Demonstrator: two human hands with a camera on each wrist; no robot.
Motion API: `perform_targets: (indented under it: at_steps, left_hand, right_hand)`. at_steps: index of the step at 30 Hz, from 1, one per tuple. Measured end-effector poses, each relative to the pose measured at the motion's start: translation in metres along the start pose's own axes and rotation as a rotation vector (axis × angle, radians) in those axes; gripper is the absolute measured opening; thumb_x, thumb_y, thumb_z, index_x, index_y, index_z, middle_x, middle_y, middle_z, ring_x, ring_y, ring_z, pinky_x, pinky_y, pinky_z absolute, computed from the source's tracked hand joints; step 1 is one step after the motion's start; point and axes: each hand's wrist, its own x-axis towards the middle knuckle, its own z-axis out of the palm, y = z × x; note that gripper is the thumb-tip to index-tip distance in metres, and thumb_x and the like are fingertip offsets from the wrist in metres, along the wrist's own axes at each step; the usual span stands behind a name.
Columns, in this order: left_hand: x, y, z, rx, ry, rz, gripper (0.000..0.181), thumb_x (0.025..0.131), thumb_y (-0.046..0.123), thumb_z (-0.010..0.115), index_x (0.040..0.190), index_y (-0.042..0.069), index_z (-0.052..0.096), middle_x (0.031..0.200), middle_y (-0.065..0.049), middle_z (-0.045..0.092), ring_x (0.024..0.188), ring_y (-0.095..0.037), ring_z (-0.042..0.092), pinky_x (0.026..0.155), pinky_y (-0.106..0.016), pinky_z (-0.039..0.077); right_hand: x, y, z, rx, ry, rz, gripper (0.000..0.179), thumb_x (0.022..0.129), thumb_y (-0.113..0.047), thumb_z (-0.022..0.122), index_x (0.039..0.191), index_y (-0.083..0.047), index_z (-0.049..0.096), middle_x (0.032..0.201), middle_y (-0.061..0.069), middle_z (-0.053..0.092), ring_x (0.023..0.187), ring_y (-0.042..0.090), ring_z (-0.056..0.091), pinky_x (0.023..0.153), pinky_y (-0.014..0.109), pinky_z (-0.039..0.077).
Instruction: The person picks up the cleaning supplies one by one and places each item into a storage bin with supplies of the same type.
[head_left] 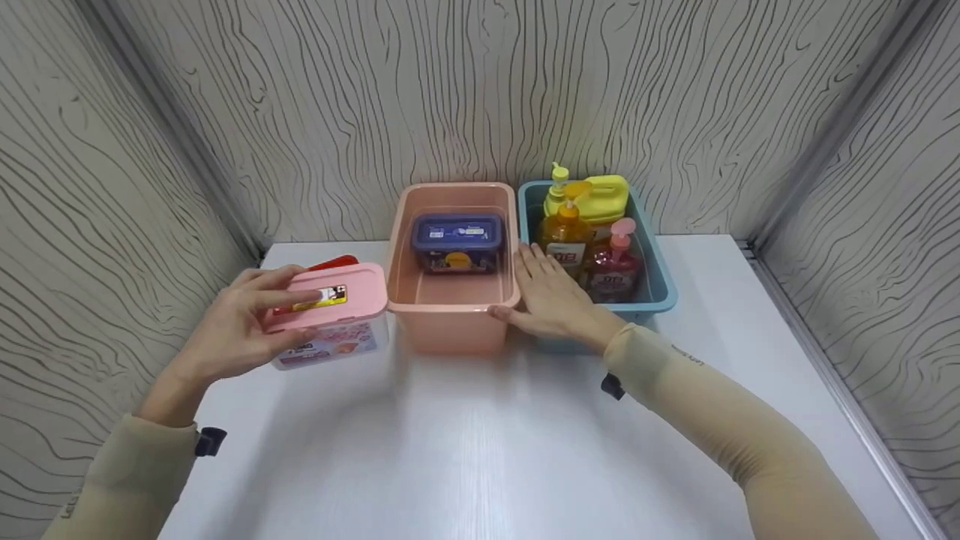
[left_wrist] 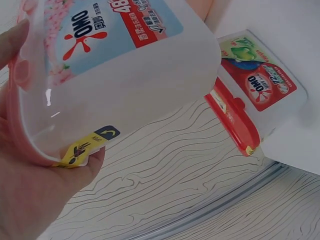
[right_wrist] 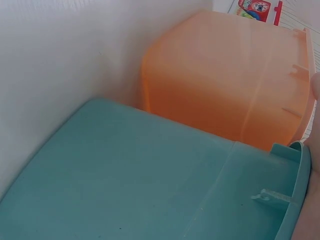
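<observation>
My left hand (head_left: pixel 236 322) grips a pink-lidded OMO laundry pod box (head_left: pixel 352 296) by its lid end, fingers across the top and thumb on the near side. In the left wrist view, the box's translucent body (left_wrist: pixel 145 85) is tilted. Behind it, a second OMO box with a red lid (left_wrist: pixel 232 117) stands by the left wall. My right hand (head_left: pixel 555 296) rests with straight fingers over the adjoining rims of the pink bin (head_left: pixel 450 326) and the blue bin (head_left: pixel 660 296). Its thumb lies at the pink bin's front corner.
Inside the pink bin sits a dark blue lidded box (head_left: pixel 457 244). The blue bin holds a yellow jug (head_left: pixel 604 199), an orange pump bottle (head_left: pixel 564 236), a red pump bottle (head_left: pixel 615 270) and a yellow pump bottle (head_left: pixel 556 196). Wood-patterned walls enclose the white table (head_left: pixel 465 450).
</observation>
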Motion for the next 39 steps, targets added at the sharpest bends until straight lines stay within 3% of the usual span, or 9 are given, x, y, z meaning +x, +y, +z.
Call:
perform_targets:
  at_steps: [14, 22, 39]
  left_hand:
    - [0.044, 0.025, -0.019, -0.016, -0.048, 0.019, 0.046, 0.091, 0.019, 0.094, 0.135, 0.014, 0.084, 0.168, -0.022, 0.059, 0.138, -0.035, 0.052, 0.100, -0.051, 0.045]
    - [0.065, 0.034, -0.024, -0.045, -0.084, 0.010, 0.047, 0.092, 0.020, 0.092, 0.138, 0.014, 0.082, 0.172, -0.019, 0.056, 0.152, -0.041, 0.047, 0.114, -0.067, 0.044]
    - [0.111, 0.047, -0.008, -0.053, -0.152, -0.065, 0.049, 0.096, 0.030, 0.088, 0.143, 0.022, 0.079, 0.178, -0.010, 0.048, 0.158, -0.039, 0.038, 0.122, -0.075, 0.042]
  right_hand:
    - [-0.001, 0.000, 0.000, 0.014, 0.005, 0.004, 0.133, 0.094, -0.103, 0.030, 0.181, -0.006, 0.002, 0.191, 0.017, -0.004, 0.180, 0.038, -0.002, 0.147, 0.056, 0.006]
    - [-0.001, 0.001, -0.001, 0.021, 0.009, -0.032, 0.130, 0.097, -0.098, 0.033, 0.180, -0.003, 0.003, 0.191, 0.018, -0.004, 0.179, 0.041, -0.001, 0.147, 0.057, 0.007]
    - [-0.001, -0.001, 0.000, 0.022, 0.000, -0.004, 0.130, 0.096, -0.099, 0.033, 0.180, -0.005, 0.003, 0.191, 0.017, -0.004, 0.180, 0.040, -0.001, 0.147, 0.057, 0.007]
